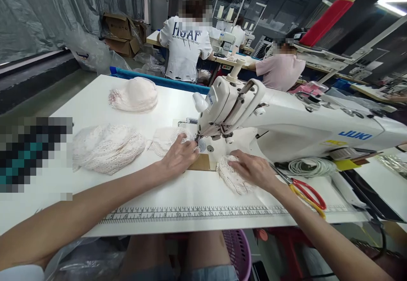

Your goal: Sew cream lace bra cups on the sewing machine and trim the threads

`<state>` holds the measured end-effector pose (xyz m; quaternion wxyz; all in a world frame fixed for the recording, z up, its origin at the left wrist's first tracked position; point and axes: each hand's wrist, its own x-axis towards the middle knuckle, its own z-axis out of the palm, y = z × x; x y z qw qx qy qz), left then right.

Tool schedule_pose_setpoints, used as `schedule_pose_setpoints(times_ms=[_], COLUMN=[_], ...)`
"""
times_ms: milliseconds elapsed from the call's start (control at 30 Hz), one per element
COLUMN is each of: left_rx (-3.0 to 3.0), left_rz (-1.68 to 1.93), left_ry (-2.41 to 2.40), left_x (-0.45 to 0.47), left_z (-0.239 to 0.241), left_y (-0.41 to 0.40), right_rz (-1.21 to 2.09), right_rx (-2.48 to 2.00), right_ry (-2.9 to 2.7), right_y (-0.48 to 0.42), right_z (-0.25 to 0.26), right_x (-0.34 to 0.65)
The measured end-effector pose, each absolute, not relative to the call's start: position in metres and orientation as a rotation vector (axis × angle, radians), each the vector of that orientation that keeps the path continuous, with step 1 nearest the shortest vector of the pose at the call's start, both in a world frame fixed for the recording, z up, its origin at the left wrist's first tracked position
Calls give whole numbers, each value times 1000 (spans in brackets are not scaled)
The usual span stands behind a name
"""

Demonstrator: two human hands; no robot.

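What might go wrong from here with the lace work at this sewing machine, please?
The left hand has its fingers close to the needle area of the JUKI sewing machine, so they might get pricked. The red-and-yellow-handled scissors lie beside the right forearm, which could knock them.

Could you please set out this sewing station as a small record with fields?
machine: white metal JUKI sewing machine on a white flat table
left hand: left hand on white lace fabric at the machine's needle end
right hand: right hand on a crumpled white lace piece
table left: large white openwork fabric bundle; beyond it, rounded pale pink fabric bundle
table right: metal scissors with red and yellow handles; coiled white cord
front edge: black printed ruler scale
below: purple perforated basket
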<state>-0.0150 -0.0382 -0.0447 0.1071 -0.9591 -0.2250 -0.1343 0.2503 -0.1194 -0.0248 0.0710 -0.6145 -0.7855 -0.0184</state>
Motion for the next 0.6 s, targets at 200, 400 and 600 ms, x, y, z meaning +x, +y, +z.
schedule_pose_setpoints(times_ms=[200,400,600], left_rx=[-2818,-2806,-2789], left_rz=[-454,-408,-402], left_ry=[-667,-663,-670], left_x=[-15,-14,-14], left_z=[-44,-38,-38], left_y=[-41,-43,-44], right_rz=[-274,-63,17], right_rx=[-1570,-1490,-1413], right_ry=[-2422,-2417,-2489], right_y=[-139,-137,-114], right_z=[-10,-27,-27], right_x=[224,213,222])
